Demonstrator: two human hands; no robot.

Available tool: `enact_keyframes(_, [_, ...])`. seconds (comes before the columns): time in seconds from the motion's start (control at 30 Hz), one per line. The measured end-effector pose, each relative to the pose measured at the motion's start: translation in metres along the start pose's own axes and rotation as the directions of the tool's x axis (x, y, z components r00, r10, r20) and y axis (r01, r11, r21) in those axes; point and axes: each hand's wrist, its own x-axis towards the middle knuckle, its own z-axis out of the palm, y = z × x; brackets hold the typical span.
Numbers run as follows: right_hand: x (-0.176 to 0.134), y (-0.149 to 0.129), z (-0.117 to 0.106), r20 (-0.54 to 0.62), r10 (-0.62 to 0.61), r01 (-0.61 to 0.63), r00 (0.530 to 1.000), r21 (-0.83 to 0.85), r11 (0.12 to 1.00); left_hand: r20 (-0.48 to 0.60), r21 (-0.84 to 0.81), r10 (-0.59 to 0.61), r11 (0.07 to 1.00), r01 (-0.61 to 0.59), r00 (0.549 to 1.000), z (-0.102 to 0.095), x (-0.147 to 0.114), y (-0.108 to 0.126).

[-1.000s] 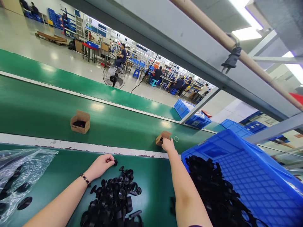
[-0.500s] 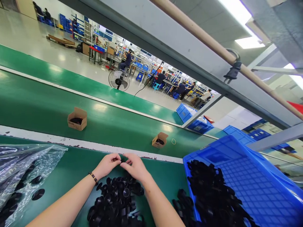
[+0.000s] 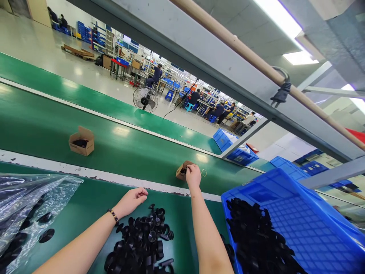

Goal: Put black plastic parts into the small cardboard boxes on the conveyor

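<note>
My right hand [image 3: 194, 176] reaches over the small brown cardboard box [image 3: 180, 173] on the far green belt. Its fingers are pinched at the box's mouth, hiding most of the opening and whatever they hold. My left hand [image 3: 132, 201] rests near the belt's pale edge, fingers loosely curled, with a gap to the thumb and nothing visible between them. Below and between my forearms lies a heap of black round plastic parts [image 3: 142, 238], some like discs with short stems. My left hand is just past its upper left side.
A second open carton [image 3: 82, 142] with dark contents stands farther left. A rubber band [image 3: 203, 172] lies beside the near box. Clear plastic bag [image 3: 54, 194] with black parts at left; blue crate [image 3: 285, 190] of black parts at right. A metal frame [image 3: 199, 49] crosses overhead.
My right hand has left my left hand and moved right and forward to the small box. My fingertips were together before. Both boxes have shifted left on the belt.
</note>
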Motion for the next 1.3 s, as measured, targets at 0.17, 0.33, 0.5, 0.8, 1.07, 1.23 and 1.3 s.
enact_keyframes(0.17, [0.01,-0.001,0.013,0.094,-0.003,0.011,0.996,-0.087,0.996,-0.009,0.022,-0.035,0.999,0.035,0.999,-0.002,0.0,0.001])
enact_keyframes(0.33, [-0.027,-0.005,0.003,0.022,-0.048,0.046,0.999,0.075,0.996,-0.015,0.091,-0.005,0.996,0.006,1.0,-0.001,0.001,-0.001])
enact_keyframes(0.5, [-0.089,-0.032,-0.006,0.344,-0.215,0.132,0.914,0.25,0.959,-0.015,0.157,0.004,0.988,-0.001,1.0,-0.001,0.001,-0.002])
enact_keyframes(0.8, [-0.127,-0.06,-0.002,0.594,-0.433,0.261,0.678,0.357,0.897,-0.023,0.201,0.035,0.979,-0.03,0.999,0.001,0.001,-0.003])
enact_keyframes(1.07, [-0.123,-0.062,0.03,0.481,-0.235,-0.014,0.845,0.46,0.888,0.028,0.251,0.05,0.966,-0.056,0.998,0.001,-0.002,0.004])
enact_keyframes(1.23, [-0.126,-0.066,0.034,0.443,-0.194,-0.018,0.875,0.431,0.902,0.062,0.318,0.08,0.943,-0.095,0.995,0.004,-0.003,0.006])
enact_keyframes(1.3, [-0.127,-0.067,0.03,0.458,-0.245,0.055,0.855,0.388,0.92,0.062,0.371,0.103,0.921,-0.118,0.993,0.006,-0.004,0.004])
